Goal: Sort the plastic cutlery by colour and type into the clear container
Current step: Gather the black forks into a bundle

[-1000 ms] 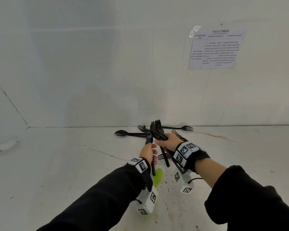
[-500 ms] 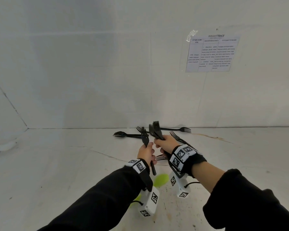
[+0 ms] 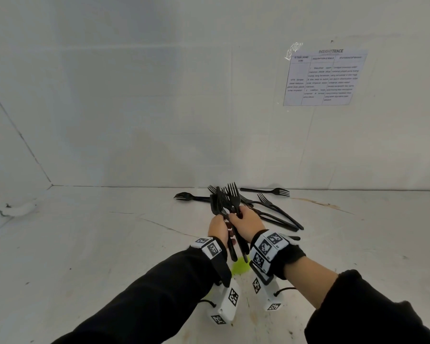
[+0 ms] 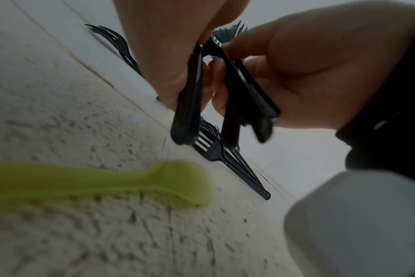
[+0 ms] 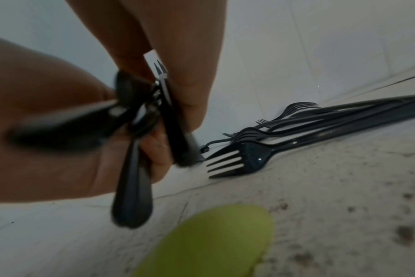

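Both my hands meet above the table, each gripping black plastic forks by the handles. My left hand (image 3: 218, 230) holds a small stack of forks (image 4: 187, 112). My right hand (image 3: 245, 220) holds a larger bunch of forks (image 3: 231, 199), tines up, pressed against the left hand's stack. In the right wrist view the held handles (image 5: 133, 187) cross between the fingers. Several loose black forks (image 3: 271, 211) lie on the table behind the hands. A lime green spoon (image 3: 240, 267) lies beneath the hands. The clear container is not in view.
The worn white table (image 3: 109, 256) ends at a white wall with a printed sheet (image 3: 323, 78) taped to it. One black fork (image 3: 267, 191) lies along the wall, another (image 3: 188, 196) to the left. A white scrap (image 3: 19, 209) sits at the far left.
My left hand has brought its forks in against the bunch in my right hand, and the two hands now touch. The forks on the table have not moved.
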Available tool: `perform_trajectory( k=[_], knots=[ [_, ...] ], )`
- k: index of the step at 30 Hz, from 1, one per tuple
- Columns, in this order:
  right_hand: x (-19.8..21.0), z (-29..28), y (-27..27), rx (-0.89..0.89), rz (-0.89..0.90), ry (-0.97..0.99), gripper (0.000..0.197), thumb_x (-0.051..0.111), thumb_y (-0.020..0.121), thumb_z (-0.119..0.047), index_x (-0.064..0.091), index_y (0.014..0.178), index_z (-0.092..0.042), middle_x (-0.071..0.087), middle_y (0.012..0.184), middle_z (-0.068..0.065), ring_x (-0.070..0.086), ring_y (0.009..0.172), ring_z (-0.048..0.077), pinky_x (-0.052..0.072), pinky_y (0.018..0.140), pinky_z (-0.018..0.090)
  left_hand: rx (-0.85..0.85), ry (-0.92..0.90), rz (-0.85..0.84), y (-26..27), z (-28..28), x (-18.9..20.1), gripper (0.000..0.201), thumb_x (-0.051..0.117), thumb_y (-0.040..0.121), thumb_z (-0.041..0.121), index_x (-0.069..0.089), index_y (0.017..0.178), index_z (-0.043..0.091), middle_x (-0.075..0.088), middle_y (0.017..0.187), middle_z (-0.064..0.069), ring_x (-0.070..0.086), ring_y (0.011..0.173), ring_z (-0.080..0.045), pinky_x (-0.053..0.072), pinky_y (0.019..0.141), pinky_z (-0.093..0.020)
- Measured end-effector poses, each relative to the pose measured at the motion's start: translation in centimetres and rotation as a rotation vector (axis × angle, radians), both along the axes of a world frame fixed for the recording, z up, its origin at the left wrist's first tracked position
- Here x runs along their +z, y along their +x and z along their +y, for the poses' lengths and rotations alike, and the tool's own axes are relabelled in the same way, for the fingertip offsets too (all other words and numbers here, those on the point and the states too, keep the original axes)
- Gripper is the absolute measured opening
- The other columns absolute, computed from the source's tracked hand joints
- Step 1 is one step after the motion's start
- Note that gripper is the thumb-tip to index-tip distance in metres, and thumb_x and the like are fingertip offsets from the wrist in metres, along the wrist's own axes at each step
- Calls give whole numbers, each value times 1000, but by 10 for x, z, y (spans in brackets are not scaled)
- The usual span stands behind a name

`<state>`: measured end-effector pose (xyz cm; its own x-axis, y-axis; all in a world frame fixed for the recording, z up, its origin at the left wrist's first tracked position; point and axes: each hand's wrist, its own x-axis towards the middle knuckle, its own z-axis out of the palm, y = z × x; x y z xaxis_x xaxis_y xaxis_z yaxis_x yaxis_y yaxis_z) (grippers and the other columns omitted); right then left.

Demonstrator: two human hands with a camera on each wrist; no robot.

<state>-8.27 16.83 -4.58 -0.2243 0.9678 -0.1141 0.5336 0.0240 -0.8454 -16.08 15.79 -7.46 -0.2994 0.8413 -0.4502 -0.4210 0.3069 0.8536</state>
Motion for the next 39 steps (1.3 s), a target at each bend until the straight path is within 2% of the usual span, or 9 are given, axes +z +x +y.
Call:
perform_trajectory(
  k=[2,6,8,13,20,25,30,36,39],
  knots=[
    [1,-4,-2,-62,1,33,23,47,94,-17,56,110,-3,60,95,9,55,84,19,45,73,25,-11,-27,1,2,-2,-1,27,32,96,23,54,85,12,50,74,-8,43,57,-16,35,49,-26],
    [1,-9,-4,-145,19,62,24,45,94,-13,51,114,-2,62,109,14,59,103,29,44,85,30,-61,-31,-75,7,-4,3,39,30,98,37,60,100,12,63,96,-14,58,84,-25,48,76,-36],
    [1,-8,-4,-123,10,43,26,45,94,-15,51,116,-2,62,112,14,58,106,28,44,87,31,-79,-19,1,9,-5,4,33,34,98,31,57,107,9,63,100,-15,58,86,-26,48,73,-36],
    [1,-6,3,-102,100,-1,11,48,93,-17,56,98,-12,56,83,-2,53,81,17,42,81,30,-10,13,203,3,-5,2,31,33,98,29,57,88,12,62,87,-11,58,89,-28,47,90,-40],
    [-6,-15,-2,-90,149,-33,17,57,88,-20,53,103,-13,56,80,-3,50,64,8,40,56,20,-51,26,182,1,-8,-2,39,30,99,39,60,88,17,65,100,-16,61,92,-31,48,90,-44],
    [-3,-20,-8,-119,243,-105,23,52,88,-19,53,108,-9,53,77,-1,48,63,12,36,53,23,-51,50,160,0,-18,5,31,38,96,32,60,99,10,63,99,-19,60,88,-33,52,80,-46],
    [-1,-25,-6,-155,345,-89,15,49,89,-16,54,102,-11,54,78,-1,54,77,19,47,76,36,-34,54,150,-2,-22,1,33,33,100,34,58,95,13,61,101,-14,59,100,-33,47,96,-52],
    [-2,-40,-3,-156,285,-26,22,54,91,-18,53,112,-11,61,98,4,59,96,20,47,89,32,0,38,-80,2,-32,1,48,29,99,40,59,116,7,62,117,-19,58,112,-31,43,102,-44],
    [-3,-47,-1,-158,236,-2,25,57,89,-19,55,111,-9,64,104,7,60,99,21,47,91,32,-30,39,-96,3,-37,-1,43,30,97,33,63,101,6,63,105,-19,58,100,-29,44,97,-41]
  ],
)
